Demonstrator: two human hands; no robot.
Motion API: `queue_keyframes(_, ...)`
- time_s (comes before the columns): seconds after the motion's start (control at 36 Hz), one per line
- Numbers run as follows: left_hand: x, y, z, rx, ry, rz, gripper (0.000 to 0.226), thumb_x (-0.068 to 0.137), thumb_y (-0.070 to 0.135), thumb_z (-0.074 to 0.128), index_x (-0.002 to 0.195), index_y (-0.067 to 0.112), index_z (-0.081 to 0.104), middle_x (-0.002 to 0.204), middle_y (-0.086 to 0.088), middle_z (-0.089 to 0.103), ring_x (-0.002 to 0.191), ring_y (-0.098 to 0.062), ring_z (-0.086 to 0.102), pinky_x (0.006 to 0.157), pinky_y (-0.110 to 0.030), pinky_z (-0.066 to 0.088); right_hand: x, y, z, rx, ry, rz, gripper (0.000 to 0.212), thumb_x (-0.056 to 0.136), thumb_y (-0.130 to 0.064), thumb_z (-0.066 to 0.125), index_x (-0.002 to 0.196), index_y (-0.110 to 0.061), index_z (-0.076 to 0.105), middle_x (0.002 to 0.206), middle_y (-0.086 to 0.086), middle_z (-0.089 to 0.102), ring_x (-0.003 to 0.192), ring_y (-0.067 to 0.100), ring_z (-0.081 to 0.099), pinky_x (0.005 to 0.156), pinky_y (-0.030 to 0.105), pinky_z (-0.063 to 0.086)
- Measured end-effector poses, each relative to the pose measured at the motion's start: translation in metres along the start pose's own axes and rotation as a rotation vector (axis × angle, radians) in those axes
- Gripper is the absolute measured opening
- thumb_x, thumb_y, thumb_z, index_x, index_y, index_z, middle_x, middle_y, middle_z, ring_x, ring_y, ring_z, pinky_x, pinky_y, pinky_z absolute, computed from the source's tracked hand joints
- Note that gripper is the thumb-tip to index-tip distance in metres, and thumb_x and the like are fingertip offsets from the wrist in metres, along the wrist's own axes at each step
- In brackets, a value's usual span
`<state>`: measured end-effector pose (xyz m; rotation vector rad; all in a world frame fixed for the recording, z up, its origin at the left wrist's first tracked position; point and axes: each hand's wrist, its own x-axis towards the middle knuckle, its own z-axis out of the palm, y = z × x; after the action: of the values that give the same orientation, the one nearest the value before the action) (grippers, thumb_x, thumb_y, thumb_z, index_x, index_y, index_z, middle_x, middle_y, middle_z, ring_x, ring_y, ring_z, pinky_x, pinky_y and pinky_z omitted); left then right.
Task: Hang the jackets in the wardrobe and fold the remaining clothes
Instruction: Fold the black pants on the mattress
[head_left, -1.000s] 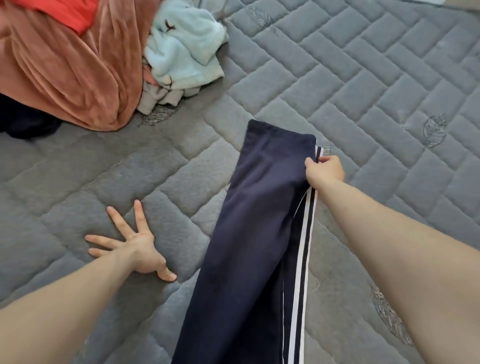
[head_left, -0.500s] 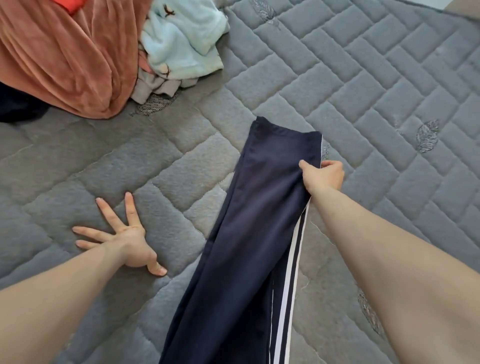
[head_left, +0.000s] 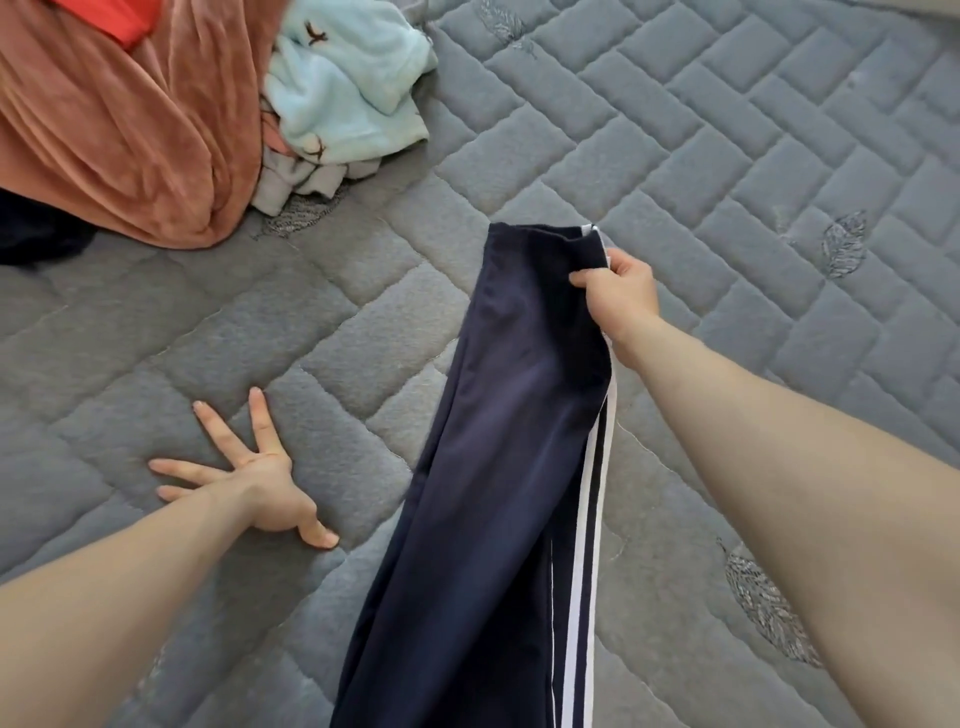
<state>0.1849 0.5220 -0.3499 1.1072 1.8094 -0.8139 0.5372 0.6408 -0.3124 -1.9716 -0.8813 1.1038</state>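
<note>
Left hand (head_left: 260, 478) is pressed flat on the grey mattress (head_left: 701, 130), fingers (head_left: 213, 421) splayed wide, holding nothing. Navy trousers (head_left: 509, 441) are laid between both hands, long axis running away from the body. Right hand (head_left: 618, 296) pinches the far hem corner; since 0.5 s ago this corner is raised slightly

I'm in a bedroom at home, leaning over a grey quilted mattress (head_left: 675, 156) stitched in a brick pattern with embroidered leaves. At its far left corner lies a heap of unsorted laundry: a rust-orange plush blanket (head_left: 119, 140), a pale mint fleece garment (head_left: 343, 98) beside it, and a grey crumpled cloth (head_left: 291, 182) underneath.
</note>
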Motion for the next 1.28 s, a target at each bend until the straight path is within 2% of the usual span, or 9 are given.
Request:
queue_keyframes(0.31, -0.009, -0.011, 0.021, -0.069, 0.230, 0.023, 0.180, 0.034, 0.062, 0.097, 0.120, 0.048, -0.060, 0.132, -0.001, -0.069, 0.139, -0.065, -0.026, 0.114, -0.073, -0.001, -0.142, 0.016, -0.040, 0.136, -0.091, -0.341, 0.028, 0.072, 0.003, 0.061, 0.074, -0.024, 0.070, 0.074, -0.007, 0.070, 0.077, 0.008, 0.063, 0.076, 0.028, 0.053)
queue_keyframes(0.44, -0.029, -0.036, 0.057, -0.117, 0.508, 0.231, 0.128, 0.064, 0.058, 0.088, 0.161, 0.035, 0.008, 0.170, -0.001, -0.006, 0.153, -0.043, 0.000, 0.125, -0.053, 0.009, -0.227, 0.059, -0.056, 0.049, -0.177, -0.398, 0.048, 0.076, 0.024, 0.059, 0.074, -0.024, 0.066, 0.097, 0.001, 0.075, 0.098, 0.013, 0.069, 0.089, 0.027, 0.050)
queue_keyframes(0.56, -0.068, -0.035, 0.090, -0.397, 0.589, 0.573, 0.042, 0.081, 0.022, 0.077, 0.122, 0.022, 0.067, 0.134, -0.004, 0.059, 0.122, -0.026, 0.054, 0.106, -0.038, 0.043, -0.289, 0.087, -0.071, -0.219, -0.151, -0.478, 0.049, 0.064, 0.022, 0.066, 0.073, -0.026, 0.067, 0.111, -0.009, 0.064, 0.110, 0.014, 0.058, 0.095, 0.015, 0.039)
queue_keyframes(0.67, -0.126, -0.018, 0.119, -0.926, -0.044, 0.527, 0.021, 0.103, 0.020, 0.049, 0.106, 0.023, 0.069, 0.108, -0.006, 0.073, 0.078, -0.018, 0.065, 0.062, -0.027, 0.051, -0.341, 0.121, -0.076, -0.356, -0.163, -0.454, 0.051, 0.061, 0.023, 0.065, 0.076, -0.025, 0.073, 0.113, -0.015, 0.060, 0.114, 0.008, 0.046, 0.097, 0.008, 0.031)
queue_keyframes(0.75, -0.153, -0.018, 0.146, -0.965, -0.340, 0.382, 0.031, 0.100, 0.051, 0.048, 0.118, 0.029, 0.060, 0.113, 0.005, 0.070, 0.075, -0.017, 0.068, 0.057, -0.027, 0.051, -0.375, 0.145, -0.074, -0.350, -0.205, -0.403, 0.054, 0.063, 0.020, 0.064, 0.074, -0.032, 0.071, 0.109, -0.019, 0.062, 0.110, 0.000, 0.048, 0.092, 0.008, 0.033)
queue_keyframes(0.94, -0.160, -0.042, 0.215, -0.746, 0.087, 0.367, 0.087, 0.072, 0.067, 0.077, 0.141, 0.027, 0.042, 0.119, 0.010, 0.051, 0.095, -0.012, 0.058, 0.075, -0.028, 0.045, -0.436, 0.174, -0.068, -0.131, -0.064, -0.383, 0.055, 0.061, 0.018, 0.067, 0.081, -0.033, 0.069, 0.111, -0.014, 0.065, 0.103, 0.015, 0.067, 0.081, 0.020, 0.048)
queue_keyframes(1.11, -0.165, -0.054, 0.234, -1.007, -0.389, 0.249, 0.046, 0.070, 0.056, 0.081, 0.104, 0.028, 0.067, 0.092, 0.009, 0.060, 0.057, -0.010, 0.044, 0.044, -0.021, 0.032, -0.463, 0.201, -0.070, -0.191, -0.087, -0.404, 0.048, 0.065, 0.018, 0.071, 0.088, -0.024, 0.069, 0.118, -0.014, 0.061, 0.111, 0.014, 0.063, 0.087, 0.021, 0.049)
queue_keyframes(1.19, -0.166, -0.059, 0.240, -0.971, -0.130, 0.429, 0.006, 0.085, 0.026, 0.077, 0.088, 0.027, 0.072, 0.066, 0.017, 0.064, 0.053, 0.000, 0.057, 0.049, -0.015, 0.043, -0.465, 0.221, -0.078, -0.376, -0.130, -0.259, 0.045, 0.072, 0.013, 0.067, 0.096, -0.025, 0.071, 0.125, -0.019, 0.057, 0.121, 0.007, 0.055, 0.093, 0.014, 0.043)
queue_keyframes(1.28, -0.163, -0.069, 0.241, -0.606, 0.177, 0.524, 0.010, 0.086, 0.030, 0.072, 0.093, 0.033, 0.066, 0.087, 0.019, 0.072, 0.088, -0.006, 0.068, 0.077, -0.026, 0.053, -0.462, 0.242, -0.087, -0.649, -0.274, -0.133, 0.034, 0.089, -0.007, 0.064, 0.117, -0.025, 0.070, 0.142, -0.012, 0.050, 0.136, 0.011, 0.040, 0.105, 0.018, 0.036)
